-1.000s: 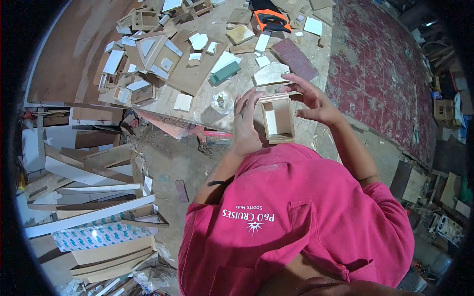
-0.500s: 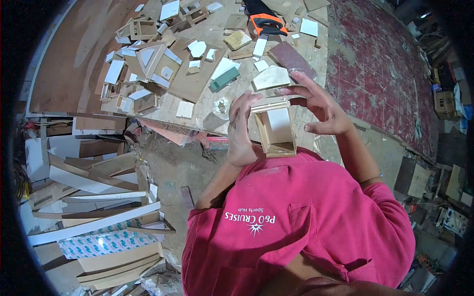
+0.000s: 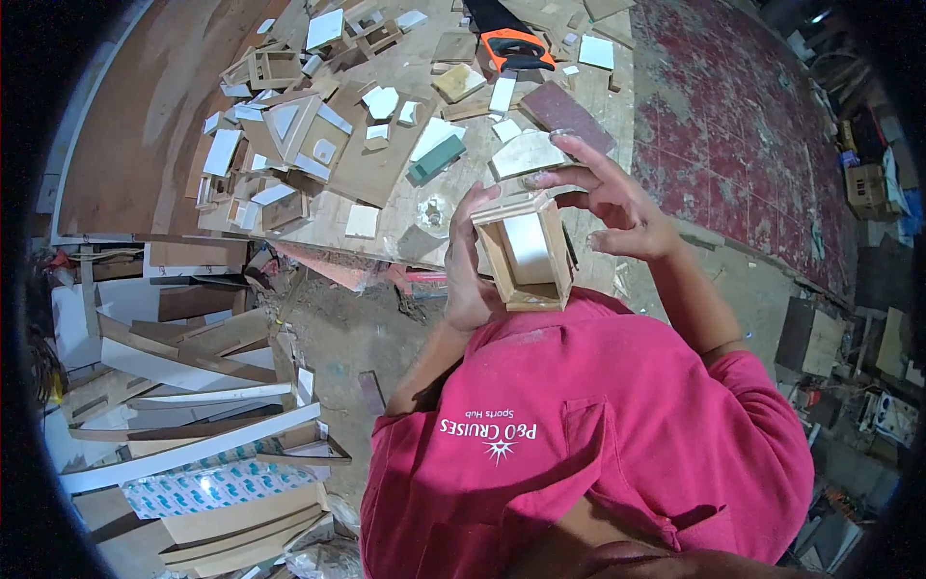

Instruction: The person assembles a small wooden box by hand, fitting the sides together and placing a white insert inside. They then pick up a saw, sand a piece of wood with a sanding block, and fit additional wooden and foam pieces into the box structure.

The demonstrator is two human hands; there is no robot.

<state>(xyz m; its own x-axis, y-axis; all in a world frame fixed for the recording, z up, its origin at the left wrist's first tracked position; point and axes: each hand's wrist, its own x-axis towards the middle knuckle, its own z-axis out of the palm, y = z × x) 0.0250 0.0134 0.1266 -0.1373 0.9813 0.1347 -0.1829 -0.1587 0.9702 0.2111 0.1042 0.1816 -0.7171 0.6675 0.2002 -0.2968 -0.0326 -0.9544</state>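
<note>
A small open wooden box (image 3: 552, 275) with a white panel inside is held just above the pink shirt, its opening facing up toward me. On its left side, my left hand (image 3: 469, 270) wraps round the box, the fingertips near its far edge. My right hand (image 3: 622, 207) is at the other side, fingers apart and curved, with the fingertips close to the box's far right corner; whether they touch it is unclear. Beyond the box, a pale board with angled corners (image 3: 529, 155) and a green block (image 3: 437, 160) lie on the workbench (image 3: 381, 249).
An orange-handled saw (image 3: 518, 50) and a dark red board (image 3: 567, 114) lie farther back. Many wooden and white offcuts cover the bench's left part, around a house-shaped wooden piece (image 3: 307, 138). Curved wooden strips (image 3: 193, 458) are stacked at the lower left.
The box has turned slightly and moved a little to the left, showing more of its right outer side. Both hands have shifted slightly with it.
</note>
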